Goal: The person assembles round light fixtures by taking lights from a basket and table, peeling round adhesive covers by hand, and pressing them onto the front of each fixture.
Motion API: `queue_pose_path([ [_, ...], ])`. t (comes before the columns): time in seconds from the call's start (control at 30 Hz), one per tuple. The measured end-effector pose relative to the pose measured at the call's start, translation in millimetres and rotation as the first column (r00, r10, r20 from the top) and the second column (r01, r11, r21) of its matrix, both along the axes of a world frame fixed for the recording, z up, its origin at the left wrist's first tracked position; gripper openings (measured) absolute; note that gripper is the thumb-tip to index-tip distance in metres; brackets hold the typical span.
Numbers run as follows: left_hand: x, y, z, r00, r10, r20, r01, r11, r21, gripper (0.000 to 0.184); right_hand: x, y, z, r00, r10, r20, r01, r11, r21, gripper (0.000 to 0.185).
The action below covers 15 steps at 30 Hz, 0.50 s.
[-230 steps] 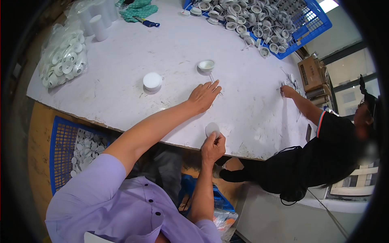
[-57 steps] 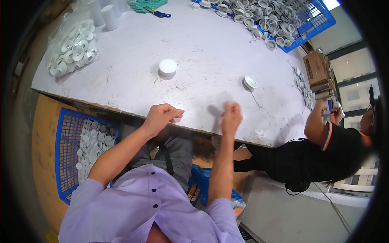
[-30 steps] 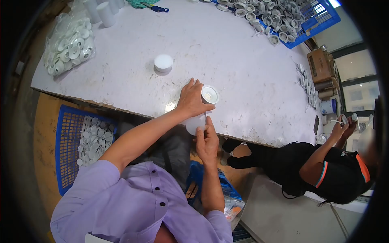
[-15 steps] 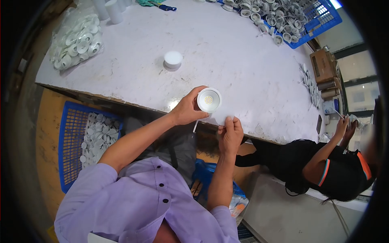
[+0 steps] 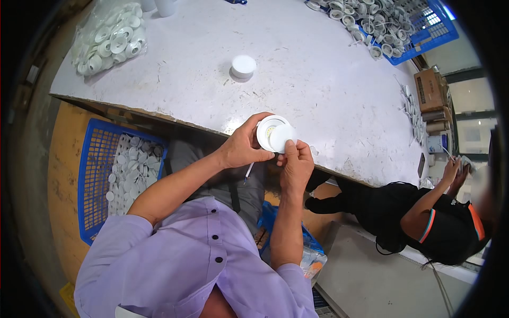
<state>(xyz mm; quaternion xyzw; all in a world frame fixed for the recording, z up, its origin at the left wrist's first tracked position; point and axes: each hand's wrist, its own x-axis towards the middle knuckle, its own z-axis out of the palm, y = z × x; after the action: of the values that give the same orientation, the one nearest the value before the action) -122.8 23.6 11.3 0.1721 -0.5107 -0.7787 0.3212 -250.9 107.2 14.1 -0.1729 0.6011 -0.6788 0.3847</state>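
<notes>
My left hand [image 5: 239, 147] is closed round the side of a round white LED downlight [image 5: 263, 129], its open face turned up toward me. A short white cable [image 5: 248, 170] hangs from the light below that hand. Between thumb and fingers, my right hand [image 5: 297, 167] pinches a flat white diffuser disc [image 5: 283, 139]. The disc lies tilted over the right part of the light's opening, and part of the yellowish LED board still shows beside it. Whether the disc's edge is seated inside the rim, I cannot tell. Another white-topped downlight [image 5: 244, 65] stands farther back on the table.
On the white table [image 5: 328, 116] lie a clear bag of white rings [image 5: 114, 45] and many light housings [image 5: 366, 21] by a blue basket [image 5: 435, 32]. Another blue basket [image 5: 98, 180] holds white discs below left. A co-worker [image 5: 440, 217] is at the right.
My right hand has brought the disc up and left, from below the light to over its opening. The left hand keeps hold of the light. The view has shifted slightly.
</notes>
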Motion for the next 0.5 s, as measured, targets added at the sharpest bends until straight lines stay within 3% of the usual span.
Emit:
queue_pose_path([
  [0.5,9,6,-2,0.973,0.181,0.14,-0.153,0.97,-0.188,0.054,19,-9,-9,0.997,0.067,0.03,-0.066,0.998,-0.024,0.025],
])
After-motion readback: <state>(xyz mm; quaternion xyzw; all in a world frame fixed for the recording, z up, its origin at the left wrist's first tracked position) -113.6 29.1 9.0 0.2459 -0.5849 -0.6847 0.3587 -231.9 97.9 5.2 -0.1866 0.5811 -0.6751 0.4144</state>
